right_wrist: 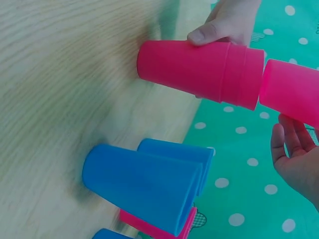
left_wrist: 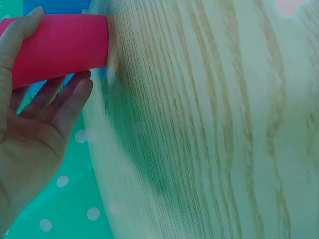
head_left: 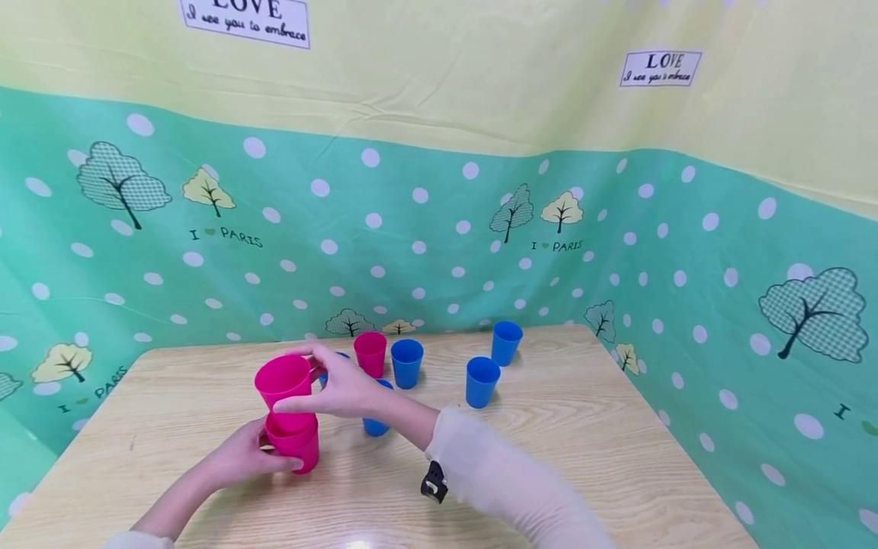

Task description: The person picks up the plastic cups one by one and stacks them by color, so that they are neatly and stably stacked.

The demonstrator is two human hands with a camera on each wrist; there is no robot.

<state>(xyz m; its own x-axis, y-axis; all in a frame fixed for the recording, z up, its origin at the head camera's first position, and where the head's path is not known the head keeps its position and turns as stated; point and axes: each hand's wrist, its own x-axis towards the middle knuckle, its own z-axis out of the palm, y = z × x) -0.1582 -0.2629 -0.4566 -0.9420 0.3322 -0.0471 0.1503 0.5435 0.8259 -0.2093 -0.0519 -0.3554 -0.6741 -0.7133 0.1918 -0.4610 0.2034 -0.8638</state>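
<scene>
A pale, wood-grained counter (head_left: 583,431) with rounded far corners fills the lower view, closed in by a cloth backdrop (head_left: 398,221): cream above, green below, with white dots, checked and yellow trees, and "I PARIS" lettering. A glossy, plain magenta stack (head_left: 298,441) of nested cups stands upright on the counter, left of centre, its overlapping rims showing as ridges. The left hand (head_left: 240,459) grips its side, thumb in front. The right hand (head_left: 346,387) grasps a matching tapered cup (head_left: 283,375) by the side, mouth up, its base at the stack's mouth; whether they touch is unclear. Farther back stand a spare magenta tumbler (head_left: 370,353) and five blue cups (head_left: 482,383), one mostly hidden behind the right hand.
</scene>
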